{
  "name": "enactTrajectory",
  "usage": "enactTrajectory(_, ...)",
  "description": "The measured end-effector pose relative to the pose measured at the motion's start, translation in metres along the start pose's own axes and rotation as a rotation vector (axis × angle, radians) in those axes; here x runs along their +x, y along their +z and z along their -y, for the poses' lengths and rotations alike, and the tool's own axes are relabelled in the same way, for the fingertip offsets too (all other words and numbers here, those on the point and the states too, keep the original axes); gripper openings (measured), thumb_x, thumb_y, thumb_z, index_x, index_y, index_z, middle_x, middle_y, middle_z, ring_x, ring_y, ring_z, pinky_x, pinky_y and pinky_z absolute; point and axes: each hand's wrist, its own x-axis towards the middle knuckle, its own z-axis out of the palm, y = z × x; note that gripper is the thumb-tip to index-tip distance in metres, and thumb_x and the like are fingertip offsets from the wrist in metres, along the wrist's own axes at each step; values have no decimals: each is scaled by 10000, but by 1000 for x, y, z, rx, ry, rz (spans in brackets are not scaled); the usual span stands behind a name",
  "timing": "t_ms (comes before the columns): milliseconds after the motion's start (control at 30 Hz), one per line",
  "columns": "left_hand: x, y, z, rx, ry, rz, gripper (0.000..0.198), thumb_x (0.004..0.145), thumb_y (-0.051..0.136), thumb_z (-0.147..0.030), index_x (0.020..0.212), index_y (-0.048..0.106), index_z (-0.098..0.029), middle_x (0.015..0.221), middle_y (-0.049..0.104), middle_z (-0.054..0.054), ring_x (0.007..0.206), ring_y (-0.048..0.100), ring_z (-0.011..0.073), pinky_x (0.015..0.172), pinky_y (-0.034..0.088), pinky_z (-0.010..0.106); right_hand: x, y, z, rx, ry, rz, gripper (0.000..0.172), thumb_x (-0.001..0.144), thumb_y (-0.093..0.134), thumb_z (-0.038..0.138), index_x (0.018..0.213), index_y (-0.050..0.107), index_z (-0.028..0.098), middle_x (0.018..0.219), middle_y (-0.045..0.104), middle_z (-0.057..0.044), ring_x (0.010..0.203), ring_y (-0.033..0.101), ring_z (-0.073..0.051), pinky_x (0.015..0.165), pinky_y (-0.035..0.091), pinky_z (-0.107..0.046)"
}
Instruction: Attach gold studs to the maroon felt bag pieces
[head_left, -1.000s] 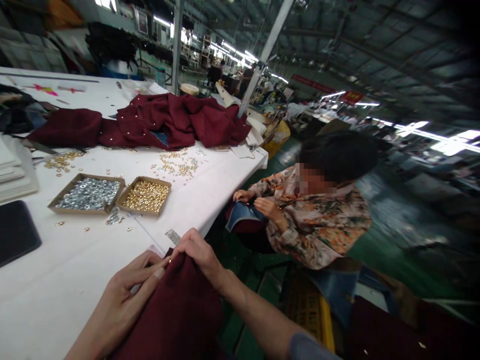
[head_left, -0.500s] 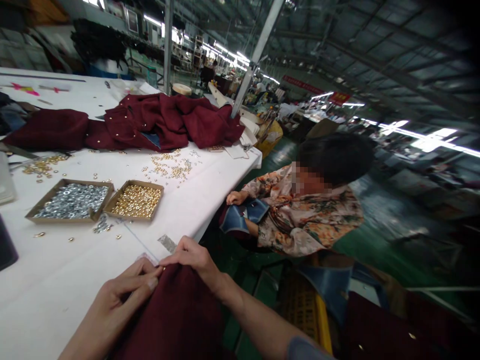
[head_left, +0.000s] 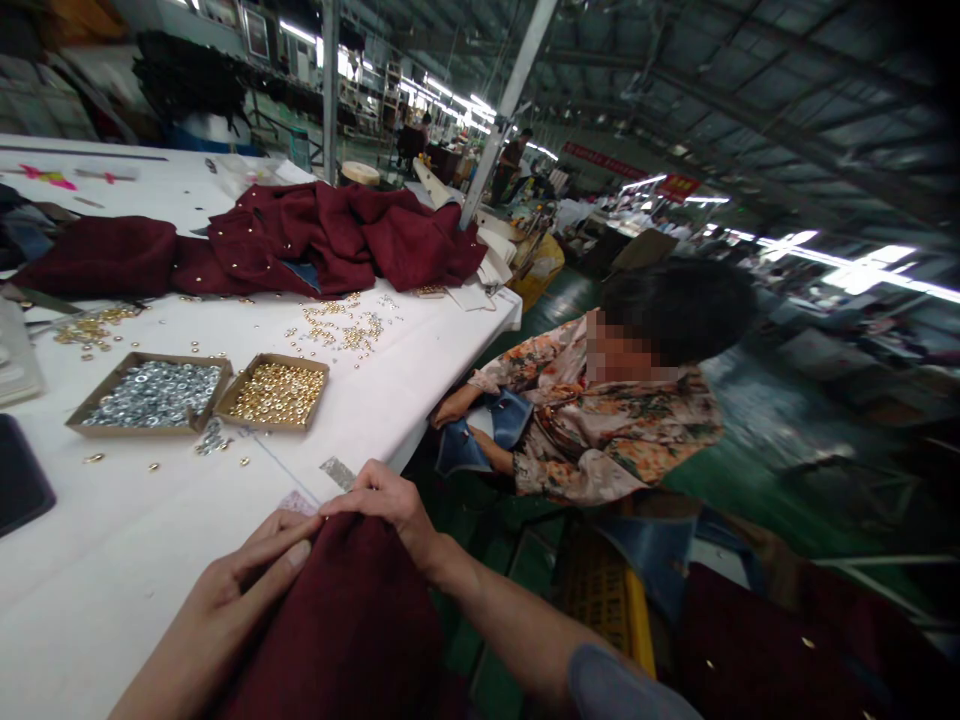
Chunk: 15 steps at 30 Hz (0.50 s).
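Hanging from the left fingers and right fingers: maroon cloth.

Left hand and right hand pinch close together, the right forearm slanting toward lower right.

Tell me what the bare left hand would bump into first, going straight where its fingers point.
Probably the bare right hand, which pinches the dark maroon cloth just ahead; whether the hands touch is hard to tell.
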Motion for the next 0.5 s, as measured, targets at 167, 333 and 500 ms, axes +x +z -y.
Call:
enactTrajectory(167,-2,-6,10,-38,-28,-28,608,969,767,-637,1478,756,-305,1659,639,52,1639,467,364,1453,184,558,7,-2,3,0,18,45,300,1141,681,472,1245,874,267,969,567,-9,895,623,-163,783,514,-297)
enactTrajectory(333,-19,-7,-10,-12,-21,-54,642,991,733,-658,1543,700,-332,1679,618,39,1650,461,360,1454,188,558,31,-22,25,19,53,228,211,1118,689,353,1123,855,224,982,586,-16,929,636,-180,822,488,-292)
enactTrajectory(500,-55,7,-28,-413,56,-51,701,1049,571,-756,1484,747,-234,1589,697,88,1629,500,329,1446,256,471,77,-66,44,-119,176,483,166,973,662,211,862,784,192,923,676,-42,876,628,-205,807,466,-304)
